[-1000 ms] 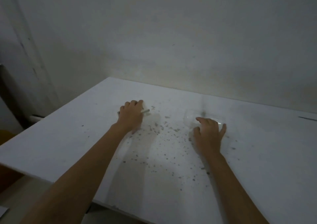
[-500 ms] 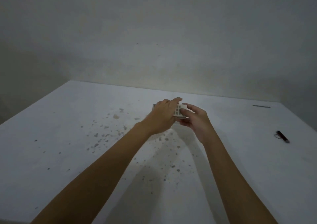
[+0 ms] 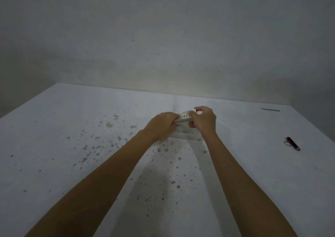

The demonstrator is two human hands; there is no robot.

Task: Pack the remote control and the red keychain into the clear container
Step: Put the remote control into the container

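A small white remote control (image 3: 184, 116) with rows of buttons is held above the middle of the table. My left hand (image 3: 161, 126) grips its near-left end and my right hand (image 3: 204, 121) pinches its right end. The clear container lies under my hands; I cannot make out its edges. The red keychain (image 3: 293, 144), a dark red bar with a metal ring, lies on the table far to the right, well apart from both hands.
The white table (image 3: 63, 146) is speckled with grey flecks around its middle. A thin dark strip (image 3: 270, 109) lies near the far right edge. A plain wall stands right behind the table.
One second ago my hands were apart, left on the remote, right by the container. They came together on the remote. Since half a second ago my right hand has shifted onto its right end.
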